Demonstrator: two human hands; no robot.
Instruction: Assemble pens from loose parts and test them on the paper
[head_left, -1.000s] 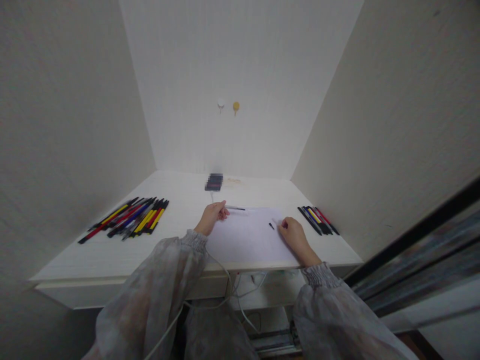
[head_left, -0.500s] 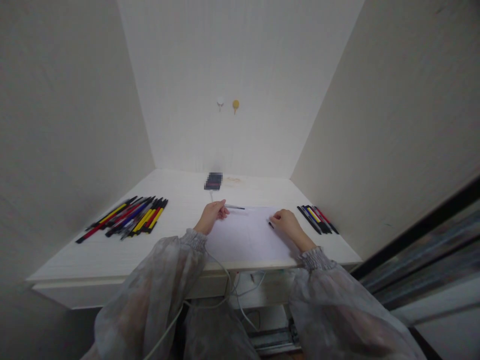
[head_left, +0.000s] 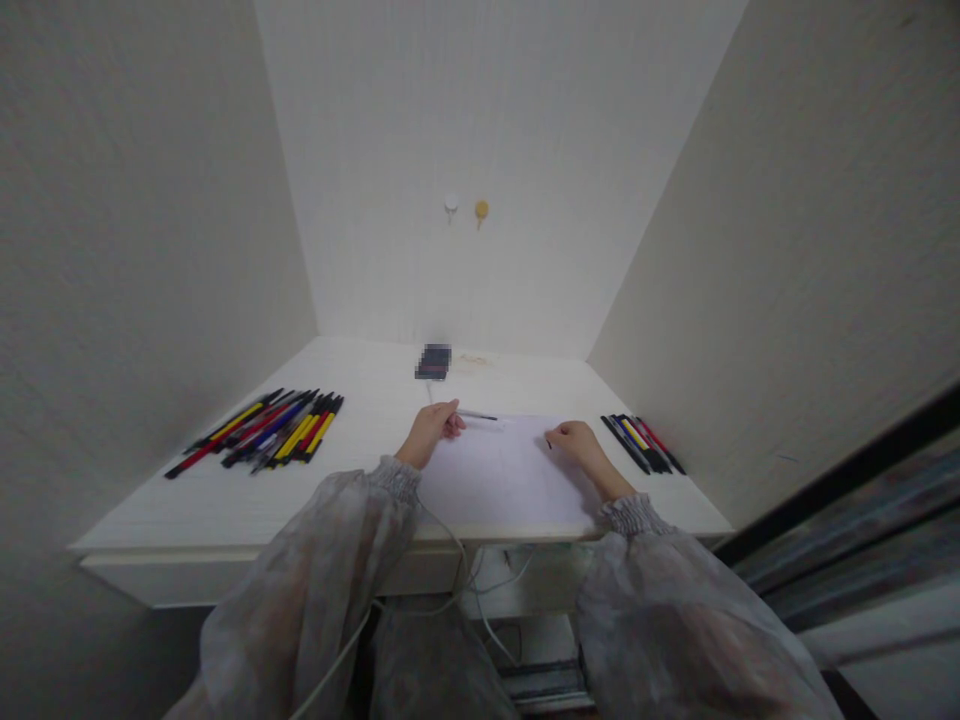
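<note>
My left hand (head_left: 439, 430) is closed, with thumb and fingers pinching a slim pale pen (head_left: 478, 414) whose dark end points right. That pen is held level over a white sheet of paper (head_left: 502, 480). To the right, the fingertips of my right hand (head_left: 571, 440) are pressed together on a small black piece (head_left: 550, 445). Only a short bit of it sticks out below the fingers, so its kind is unclear. Both hands are above the paper, apart from each other.
A pile of coloured pens (head_left: 274, 430) lies on the left of the white desk (head_left: 360, 505). Several more pens (head_left: 643, 443) lie in a row at the right. A blurred dark object (head_left: 433, 362) sits at the back, and a pale cable (head_left: 442, 530) hangs over the front edge.
The whole view has shifted slightly. My left hand keeps the pen in about the same place. The small black piece in my right hand has turned, and less of it shows.
</note>
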